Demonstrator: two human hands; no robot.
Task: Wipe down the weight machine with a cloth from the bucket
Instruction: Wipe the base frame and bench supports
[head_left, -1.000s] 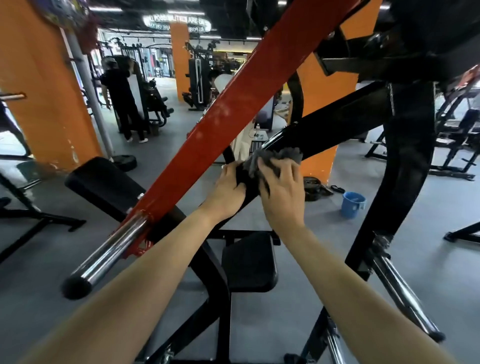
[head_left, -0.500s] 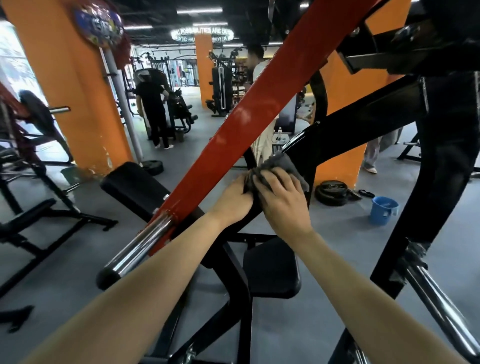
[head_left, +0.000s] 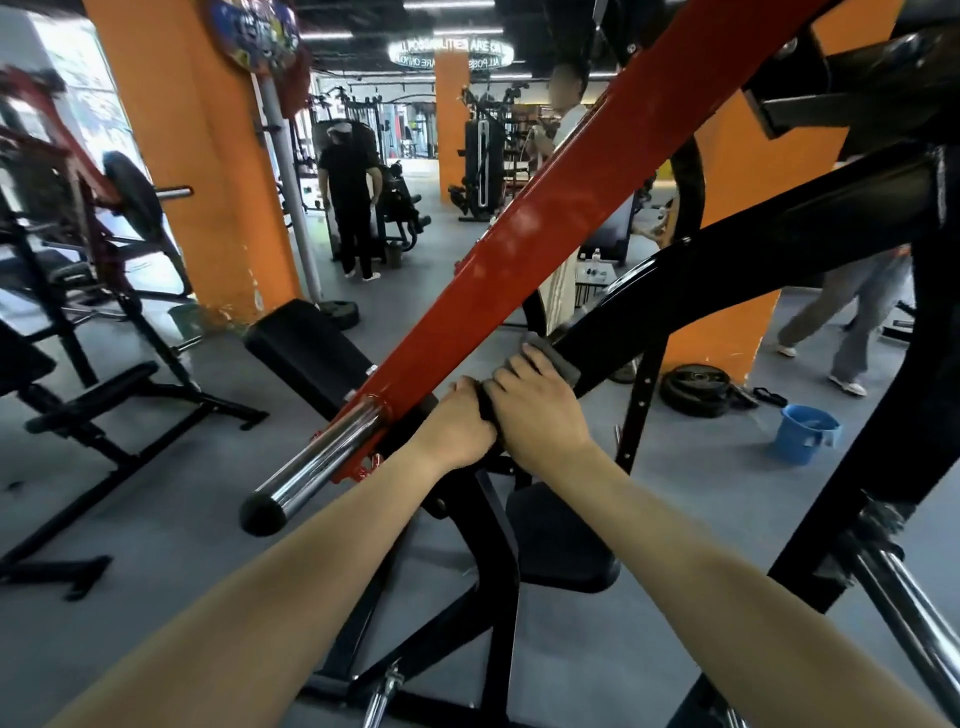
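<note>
Partly hidden, grey cloth (head_left: 561, 361) bunches against black frame (head_left: 727, 260).

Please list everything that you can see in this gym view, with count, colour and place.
black beam: one, black, slanting up to the right
red arm: one, red, slanting in front of the black beam
cloth: one, grey, on the black beam, mid-frame
chrome sleeves: two, silver, one at the red arm's lower end, one at lower right
seat pad: one, black, low centre
pillars: three, orange, left, far middle, right
weight plates: small stack, black, on the floor by the right pillar
bucket: one, blue, on the floor at right
other people: three, in the background
left hand: grips the black beam beside the cloth
right hand: holds the cloth against the black beam
</note>
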